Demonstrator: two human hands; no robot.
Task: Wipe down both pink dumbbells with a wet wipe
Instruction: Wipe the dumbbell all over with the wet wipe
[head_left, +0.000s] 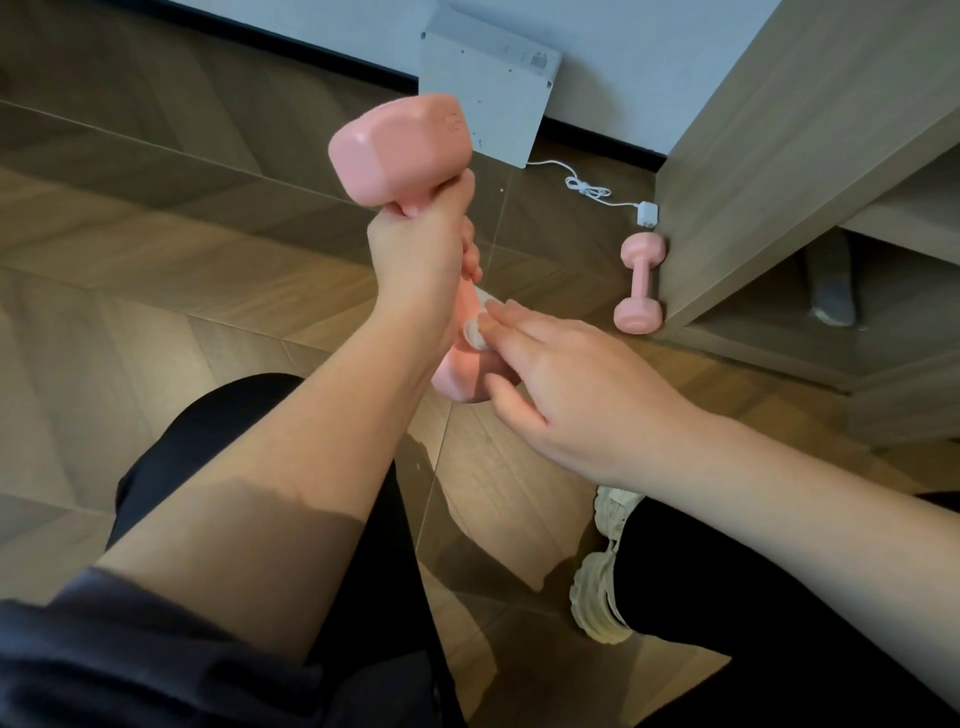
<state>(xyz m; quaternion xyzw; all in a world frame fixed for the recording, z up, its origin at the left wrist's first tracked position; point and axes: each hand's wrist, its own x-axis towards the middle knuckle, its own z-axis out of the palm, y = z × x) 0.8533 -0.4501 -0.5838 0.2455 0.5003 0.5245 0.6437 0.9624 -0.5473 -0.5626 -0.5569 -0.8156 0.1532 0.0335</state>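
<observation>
From the near sleeve, the left hand is wrapping its grip round the raised dumbbell, whose axis is running 12 to 6 o'clock, the right hand pressing the wipe flat-fingered at its 6 o'clock end, the second dumbbell lying at 3 o'clock.

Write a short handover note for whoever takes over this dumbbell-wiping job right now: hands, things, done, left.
Left hand grips one dumbbell by the handle, held up on end.
Right hand presses the wipe on its lower head with straight fingers.
Second dumbbell lies on the floor beside the cabinet.
Done: first one under way.
Left: finish it, then wipe the second.
</observation>
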